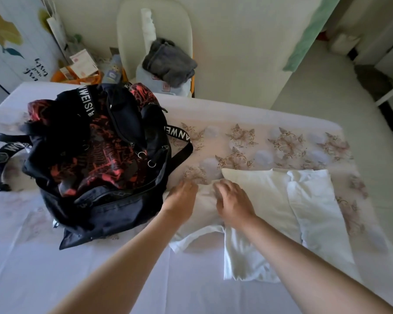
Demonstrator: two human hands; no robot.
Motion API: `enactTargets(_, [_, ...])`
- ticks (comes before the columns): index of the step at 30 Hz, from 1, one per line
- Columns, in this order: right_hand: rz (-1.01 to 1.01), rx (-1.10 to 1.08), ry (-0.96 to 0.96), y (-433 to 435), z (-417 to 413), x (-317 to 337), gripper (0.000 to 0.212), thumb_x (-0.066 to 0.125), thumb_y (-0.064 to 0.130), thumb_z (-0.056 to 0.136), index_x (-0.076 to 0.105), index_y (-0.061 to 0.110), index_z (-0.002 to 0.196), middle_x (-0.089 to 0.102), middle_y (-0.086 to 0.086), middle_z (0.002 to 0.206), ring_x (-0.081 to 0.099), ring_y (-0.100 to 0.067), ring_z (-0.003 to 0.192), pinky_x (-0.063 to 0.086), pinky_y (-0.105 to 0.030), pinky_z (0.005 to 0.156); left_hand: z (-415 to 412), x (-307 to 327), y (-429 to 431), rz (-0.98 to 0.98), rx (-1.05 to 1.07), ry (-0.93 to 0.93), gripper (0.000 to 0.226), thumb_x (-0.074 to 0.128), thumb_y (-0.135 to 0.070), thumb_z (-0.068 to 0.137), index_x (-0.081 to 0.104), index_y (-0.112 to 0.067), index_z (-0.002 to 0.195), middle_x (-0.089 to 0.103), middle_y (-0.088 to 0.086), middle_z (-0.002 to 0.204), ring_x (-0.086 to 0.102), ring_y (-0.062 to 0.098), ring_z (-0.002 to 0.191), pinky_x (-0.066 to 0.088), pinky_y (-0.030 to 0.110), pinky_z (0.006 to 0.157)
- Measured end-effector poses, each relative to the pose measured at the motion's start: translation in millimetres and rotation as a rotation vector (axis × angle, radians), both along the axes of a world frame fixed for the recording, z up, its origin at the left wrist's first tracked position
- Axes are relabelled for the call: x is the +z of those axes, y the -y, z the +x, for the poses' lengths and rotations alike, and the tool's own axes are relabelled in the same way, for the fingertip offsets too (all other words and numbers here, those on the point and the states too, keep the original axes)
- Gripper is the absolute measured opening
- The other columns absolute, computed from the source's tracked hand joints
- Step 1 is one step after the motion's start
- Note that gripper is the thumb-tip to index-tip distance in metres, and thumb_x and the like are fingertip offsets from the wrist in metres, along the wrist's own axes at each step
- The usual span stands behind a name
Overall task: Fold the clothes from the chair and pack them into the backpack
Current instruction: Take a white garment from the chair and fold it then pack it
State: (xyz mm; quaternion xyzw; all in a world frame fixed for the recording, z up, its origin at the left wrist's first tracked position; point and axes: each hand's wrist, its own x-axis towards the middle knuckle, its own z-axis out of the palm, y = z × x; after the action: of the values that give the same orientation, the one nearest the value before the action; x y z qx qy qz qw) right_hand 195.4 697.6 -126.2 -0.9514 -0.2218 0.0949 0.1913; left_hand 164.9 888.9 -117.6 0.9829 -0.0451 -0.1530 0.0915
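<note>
A bed [204, 288] with a white, flower-patterned sheet fills the room's near side; a pale floor [247, 64] lies beyond. Both hands rest on a white shirt [270, 200] spread near right. The left hand [182, 198] lies flat, fingers straight. The right hand [234, 202] curls its fingers onto the cloth; I can't tell if it pinches. The backpack [100, 155] lies just left, contents hidden. Grey clothes [168, 62] sit on the far chair [132, 30].

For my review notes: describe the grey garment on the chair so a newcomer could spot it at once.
Past the bed stands a cream chair. On its seat a crumpled dark grey garment lies atop a pale blue one. It is the only dark piece there.
</note>
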Motion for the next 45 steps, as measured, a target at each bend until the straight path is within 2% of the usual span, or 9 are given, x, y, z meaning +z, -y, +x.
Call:
enactTargets(4, [-0.235,0.155,-0.121,11.6,-5.4,-4.6,0.067,0.048,0.027,0.091,0.026,0.018,0.154,0.019,-0.008,0.163,0.016,-0.027,0.151,0.022,-0.043,0.12,9.4,-10.2,5.6,0.183,0.081,-0.06,0.056,0.053,-0.017,0.095,0.029,-0.013,0.145,0.041,0.009,0.142,0.043,0.027,0.127,0.04,0.036,0.102])
enactTargets(11, [-0.003,0.164,0.021,-23.0,-9.8,12.3,0.074,0.06,0.018,0.083,0.03,0.032,0.15,0.029,0.004,0.156,0.038,-0.019,0.132,0.038,-0.035,0.106,15.0,11.8,-7.2,-0.095,-0.005,-0.219,0.049,0.049,-0.022,0.09,0.045,-0.016,0.139,0.047,0.007,0.141,0.052,0.025,0.125,0.05,0.037,0.098])
enactTargets(14, [0.154,0.14,-0.187,-43.2,5.1,33.4,0.05,0.057,0.016,0.085,0.053,0.034,0.131,0.066,0.009,0.12,0.065,-0.016,0.099,0.054,-0.035,0.085,16.3,43.6,-19.4,-0.146,-0.086,-0.283,0.029,0.049,-0.027,0.088,0.056,-0.02,0.116,0.062,-0.001,0.109,0.063,0.024,0.101,0.056,0.036,0.083])
enactTargets(18, [0.204,-0.083,-0.346,-29.2,23.7,60.6,0.025,0.047,0.013,0.082,0.066,0.031,0.078,0.064,0.012,0.072,0.059,-0.008,0.067,0.046,-0.027,0.061,18.5,81.4,-30.5,-0.084,-0.082,-0.555,0.038,0.067,-0.039,0.083,0.054,-0.02,0.113,0.064,-0.007,0.098,0.063,0.017,0.09,0.054,0.033,0.08])
enactTargets(26, [0.371,-0.515,-0.505,82.5,32.9,62.0,0.024,0.053,0.018,0.079,0.066,0.02,0.1,0.066,0.004,0.09,0.061,-0.017,0.081,0.045,-0.025,0.066,29.0,114.6,85.5,-0.583,0.08,-0.637,0.024,0.059,-0.041,0.094,0.066,-0.019,0.1,0.07,-0.013,0.086,0.065,0.005,0.074,0.05,0.015,0.069])
enactTargets(28, [0.386,-0.683,-0.533,114.0,27.9,52.5,0.038,0.05,0.029,0.075,0.058,0.023,0.111,0.062,-0.001,0.1,0.062,-0.024,0.088,0.047,-0.028,0.069,17.5,99.5,120.1,-0.823,0.136,-0.738,0.031,0.059,-0.041,0.097,0.061,-0.022,0.121,0.064,-0.019,0.109,0.065,0.005,0.099,0.053,0.023,0.069])
enactTargets(32, [0.321,-0.784,-0.663,143.9,6.7,40.2,0.027,0.049,0.039,0.091,0.057,0.014,0.085,0.057,-0.012,0.081,0.061,-0.031,0.07,0.049,-0.031,0.052,-10.1,48.5,145.1,-0.886,0.365,-0.488,0.039,0.07,-0.028,0.089,0.058,-0.026,0.126,0.057,-0.01,0.13,0.062,0.013,0.108,0.059,0.037,0.083])
enactTargets(38, [0.02,-0.554,-0.42,135.2,-15.9,17.3,0.025,0.051,0.027,0.089,0.066,0.021,0.108,0.067,-0.006,0.117,0.055,-0.028,0.118,0.045,-0.031,0.088,-58.1,13.6,119.6,-0.223,-0.013,-0.126,0.061,0.082,-0.04,0.067,0.054,-0.038,0.121,0.034,-0.015,0.131,0.022,0.01,0.127,0.034,0.031,0.105])
enactTargets(45, [-0.396,-0.351,-0.154,129.1,3.5,24.7,0.042,0.055,0.021,0.088,0.049,0.019,0.129,0.054,-0.008,0.127,0.051,-0.029,0.118,0.04,-0.039,0.097,-69.7,3.3,103.7,-0.398,0.125,-0.011,0.031,0.073,-0.009,0.082,0.065,-0.025,0.107,0.051,-0.01,0.127,0.058,0.011,0.105,0.049,0.029,0.096])
